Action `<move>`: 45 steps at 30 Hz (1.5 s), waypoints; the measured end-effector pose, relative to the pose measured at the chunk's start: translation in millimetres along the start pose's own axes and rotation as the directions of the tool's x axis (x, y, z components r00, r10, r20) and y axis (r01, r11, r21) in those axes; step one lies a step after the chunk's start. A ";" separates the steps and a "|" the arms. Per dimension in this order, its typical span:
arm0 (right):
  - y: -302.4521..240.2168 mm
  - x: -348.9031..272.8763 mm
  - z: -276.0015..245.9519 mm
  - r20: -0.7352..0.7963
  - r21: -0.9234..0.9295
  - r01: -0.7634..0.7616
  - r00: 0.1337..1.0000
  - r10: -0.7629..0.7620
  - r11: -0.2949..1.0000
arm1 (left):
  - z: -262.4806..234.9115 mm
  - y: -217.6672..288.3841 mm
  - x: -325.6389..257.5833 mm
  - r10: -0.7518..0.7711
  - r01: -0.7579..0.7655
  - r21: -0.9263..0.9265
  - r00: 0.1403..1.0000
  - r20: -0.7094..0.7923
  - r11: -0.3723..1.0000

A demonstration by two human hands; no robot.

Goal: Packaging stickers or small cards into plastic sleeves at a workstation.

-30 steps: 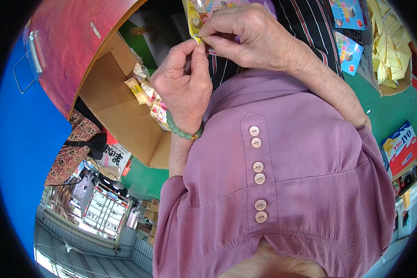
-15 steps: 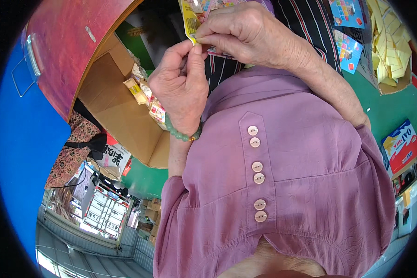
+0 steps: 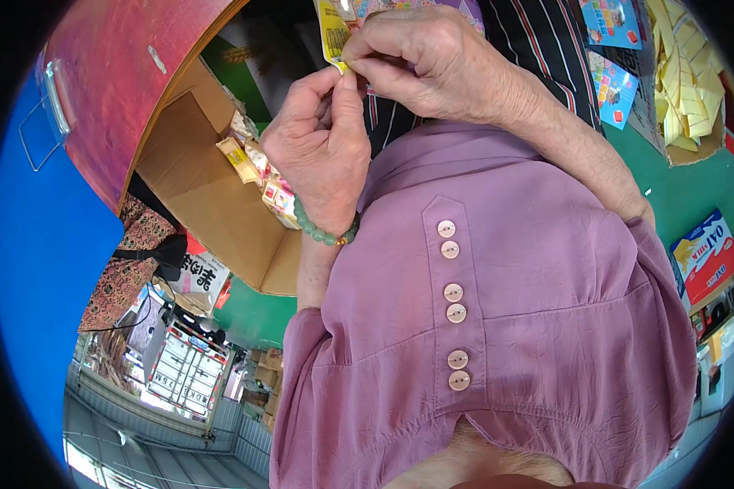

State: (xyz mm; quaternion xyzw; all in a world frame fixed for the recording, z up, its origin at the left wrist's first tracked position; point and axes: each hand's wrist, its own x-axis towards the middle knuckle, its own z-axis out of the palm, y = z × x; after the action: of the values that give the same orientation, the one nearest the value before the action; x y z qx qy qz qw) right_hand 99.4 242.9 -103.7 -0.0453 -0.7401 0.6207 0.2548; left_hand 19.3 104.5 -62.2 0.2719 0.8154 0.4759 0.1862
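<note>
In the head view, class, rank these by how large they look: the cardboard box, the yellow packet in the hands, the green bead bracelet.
1. Cardboard box
2. Bracelet
3. Yellow packet, though it is partly cut off by the frame, so the last two are unsure.

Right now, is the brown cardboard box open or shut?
Open: the brown cardboard box has its top uncovered, and small wrapped packets show inside.

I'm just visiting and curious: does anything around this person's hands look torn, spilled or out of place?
Nothing stands out. The left hand and right hand pinch the lower corner of a yellow-edged packet, which looks intact where visible. Small sweets packets lie loosely heaped in the open cardboard box, but none have spilled outside it.
</note>
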 end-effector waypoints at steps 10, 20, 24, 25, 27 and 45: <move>-3.0 0.8 -2.7 0.087 0.198 -0.254 0.967 0.241 0.947 | -3.0 11.7 2.7 -0.085 0.095 -0.172 0.994 0.068 0.981; 10.2 -2.0 -3.8 0.259 0.751 -0.499 0.826 0.501 0.433 | -13.9 1.0 12.2 -0.159 0.175 -0.355 0.985 0.073 0.918; 10.6 1.2 -0.7 0.208 0.721 -0.486 0.831 0.515 0.494 | -11.2 1.8 13.2 -0.129 0.144 -0.333 0.989 0.066 0.932; 9.1 2.3 0.7 0.168 0.654 -0.465 0.859 0.483 0.598 | -10.2 1.2 12.8 -0.123 0.142 -0.321 0.989 0.077 0.936; 4.6 3.5 2.4 0.102 0.488 -0.402 0.908 0.407 0.775 | -8.2 0.7 12.8 -0.120 0.142 -0.312 0.989 0.089 0.939; -3.3 13.9 3.3 0.046 0.330 -0.379 0.921 0.386 0.865 | -9.2 -6.2 18.7 -0.136 0.168 -0.275 0.982 0.131 0.947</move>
State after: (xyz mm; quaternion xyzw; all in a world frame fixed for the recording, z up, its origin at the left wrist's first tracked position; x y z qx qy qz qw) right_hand 86.9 244.6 -96.5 -0.1541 -0.5981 0.7741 0.1388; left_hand -2.2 107.5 -64.2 0.2044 0.7455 0.5568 0.3041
